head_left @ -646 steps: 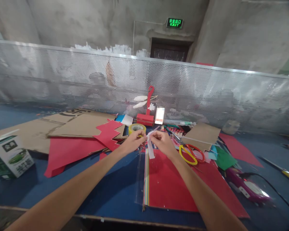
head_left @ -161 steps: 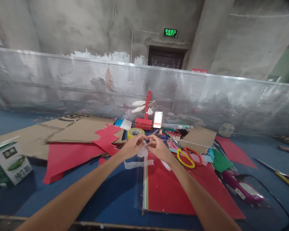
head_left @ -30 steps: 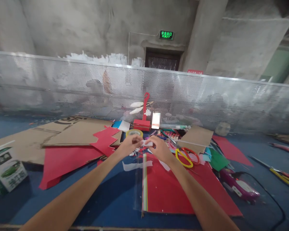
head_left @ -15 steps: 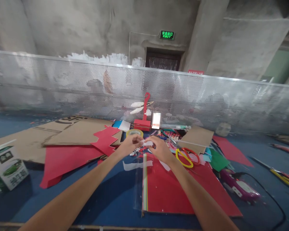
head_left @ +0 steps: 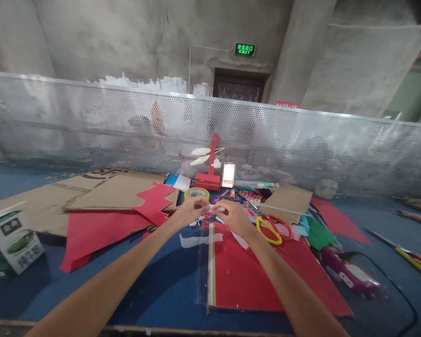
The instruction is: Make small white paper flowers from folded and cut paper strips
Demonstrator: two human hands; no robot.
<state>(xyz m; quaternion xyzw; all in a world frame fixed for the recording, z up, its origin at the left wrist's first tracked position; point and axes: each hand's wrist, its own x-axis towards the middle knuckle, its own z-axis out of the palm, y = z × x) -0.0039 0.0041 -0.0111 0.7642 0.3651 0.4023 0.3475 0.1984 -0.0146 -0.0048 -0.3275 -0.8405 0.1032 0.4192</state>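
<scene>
My left hand (head_left: 189, 211) and my right hand (head_left: 233, 216) meet above the blue table, fingertips pinched together on a small white paper piece (head_left: 213, 206). Both hands hover just past the far end of a stack of coloured paper sheets with a red top sheet (head_left: 245, 267) in a clear sleeve. A white paper strip (head_left: 199, 240) lies on the table below the hands. A yellow tape roll (head_left: 196, 192) sits just behind my left hand.
Red and yellow scissors (head_left: 272, 227) lie right of my right hand. Cardboard sheets (head_left: 115, 189) and red paper (head_left: 101, 227) cover the left. A green and white carton (head_left: 12, 241) stands far left. A purple glue gun (head_left: 351, 274) with cable lies right. A perforated metal screen (head_left: 301, 140) closes the back.
The hands stay pinched on the white piece in nearly the same spot; the fingers have shifted slightly. The view has moved a little.
</scene>
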